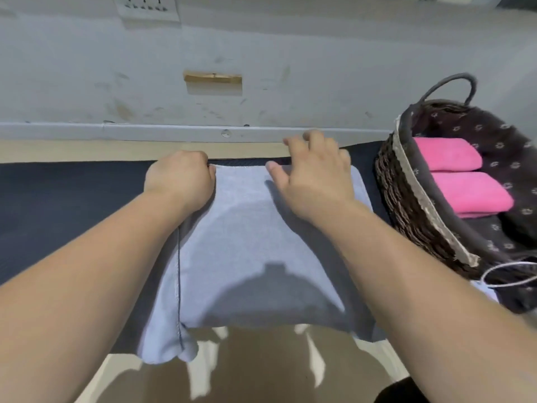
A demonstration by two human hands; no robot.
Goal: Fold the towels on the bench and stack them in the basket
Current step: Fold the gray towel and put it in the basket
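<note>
- Head view: a pale grey towel point(250, 228) lies spread across the dark bench point(58, 199), its far edge near the wall and its near edge drooping over the front of the bench.
- The left hand point(180, 177) sits at the towel's far left corner with its fingers point(203, 167) clenched tight; they appear to pinch that corner, though the cloth inside the grip is hidden.
- The right hand point(315, 181) is at the far right part of the towel, its fingers point(313, 138) spread and loosely bent past the far edge and its thumb lying on the cloth. It grasps nothing that can be seen.
- At the right end of the bench, just beside the towel, stands a woven basket point(406, 199) with a dark patterned lining.
- Inside the basket two folded pink towels point(447, 154) lie one behind the other, so part of the job looks done.
- Judged from this, the grey towel is at the start of its fold or being squared up. Whether it is already doubled cannot be told.
- What is left appears to be finishing the fold and setting this towel in the basket. No other loose towels show on the bench.
</note>
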